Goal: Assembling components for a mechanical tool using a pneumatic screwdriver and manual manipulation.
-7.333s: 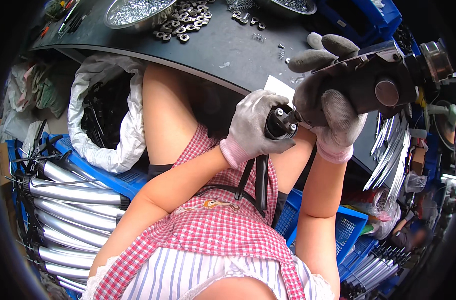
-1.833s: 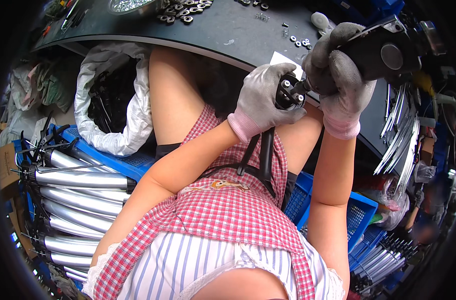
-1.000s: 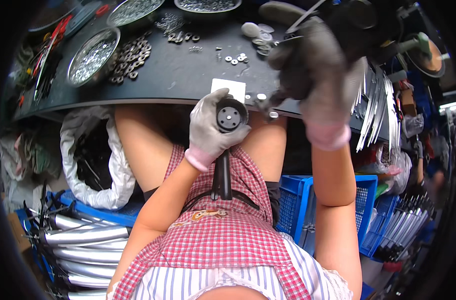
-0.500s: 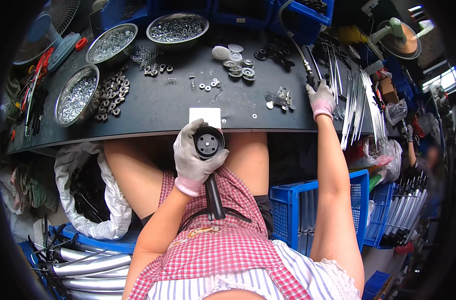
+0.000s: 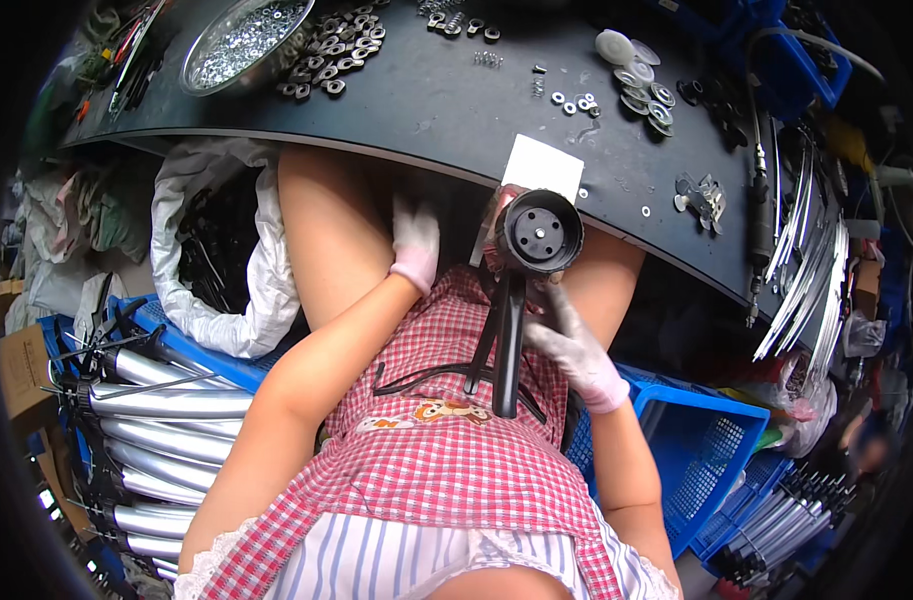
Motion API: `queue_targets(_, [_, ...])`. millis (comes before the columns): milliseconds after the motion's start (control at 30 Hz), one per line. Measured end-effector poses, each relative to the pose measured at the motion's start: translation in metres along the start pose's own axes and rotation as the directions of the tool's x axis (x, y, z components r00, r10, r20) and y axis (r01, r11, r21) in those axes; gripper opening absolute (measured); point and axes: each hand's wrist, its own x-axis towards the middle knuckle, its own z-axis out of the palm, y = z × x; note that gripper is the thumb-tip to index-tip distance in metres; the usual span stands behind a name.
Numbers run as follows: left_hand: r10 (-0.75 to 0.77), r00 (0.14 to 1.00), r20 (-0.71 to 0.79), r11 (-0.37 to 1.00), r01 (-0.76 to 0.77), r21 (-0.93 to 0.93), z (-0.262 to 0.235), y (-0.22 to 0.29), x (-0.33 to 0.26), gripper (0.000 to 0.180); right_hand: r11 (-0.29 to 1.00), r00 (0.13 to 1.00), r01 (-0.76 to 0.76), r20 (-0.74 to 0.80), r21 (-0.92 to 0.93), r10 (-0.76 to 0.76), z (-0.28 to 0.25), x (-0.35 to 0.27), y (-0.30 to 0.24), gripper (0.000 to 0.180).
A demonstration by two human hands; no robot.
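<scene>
1. Silver tubes [image 5: 171,410] w/ blk ends are lying stacked, well below the L front corner of the table [image 5: 446,110].
2. White sack [image 5: 238,332] is standing open nr them, below the table's front edge, holding blk pcs.
3. Steel bowl [image 5: 241,45] of small shiny pcs is sitting twd the table's L end; metal nuts [image 5: 336,55] are lying piled just R of it.
4. L hand [image 5: 414,245], gloved, is reaching into shadow under the front edge, nr the L thigh. Fingers mostly lost in the dark; can't tell grip or if it's holding anything.
5. Springs [image 5: 488,60] are lying farther back from the front edge.
6. Blk part [image 5: 542,232] is sitting at the front edge, round cup facing up, two legs pointing twd the checked apron [image 5: 436,450]. White card [image 5: 544,165] is lying just behind it, on the edge.
7. Washers [image 5: 574,103] are lying behind the card.
8. R hand [image 5: 579,355], gloved, is hovering just R of the legs, below the cup, fingers loosely spread; can't tell if touching.
9. Clear discs [image 5: 636,75] are lying farther back; metal clips [image 5: 701,203] are lying nr the R front corner.
10. Hand tool [image 5: 761,225] is lying along the R edge, silver rods [image 5: 806,255] fanning out beyond it.
</scene>
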Motion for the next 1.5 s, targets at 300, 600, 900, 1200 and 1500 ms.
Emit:
queue_targets(300, [0.196,0.798,0.57,0.98,-0.184,-0.079,0.067,-0.03,0.01,0.03,0.951,0.974,-0.203,-0.148,-0.231,0.172,0.052,0.03,0.002,0.024])
queue_targets(600, [0.268,0.764,0.586,0.961,-0.259,-0.102,0.07,-0.019,-0.006,0.032,0.602,0.907,0.268,-0.014,-0.752,-0.421,0.049,0.034,0.031,0.025])
queue_targets(900, [0.201,0.679,0.706,0.963,-0.27,-0.015,0.06,-0.012,0.008,0.036,0.836,0.984,0.15,-0.005,-0.527,-0.179,0.05,0.041,0.017,0.019])
queue_targets(1200, [0.226,0.888,0.401,0.974,-0.197,-0.113,-0.156,0.182,0.005,0.022,0.528,0.724,0.376,-0.114,-0.762,-0.681,-0.02,0.073,-0.117,0.025])
queue_targets(1500, [0.666,0.746,-0.013,0.719,-0.646,-0.259,-0.098,0.214,0.004,0.022,-0.19,0.635,0.272,0.324,-0.943,-0.701,-0.029,0.169,-0.118,0.018])
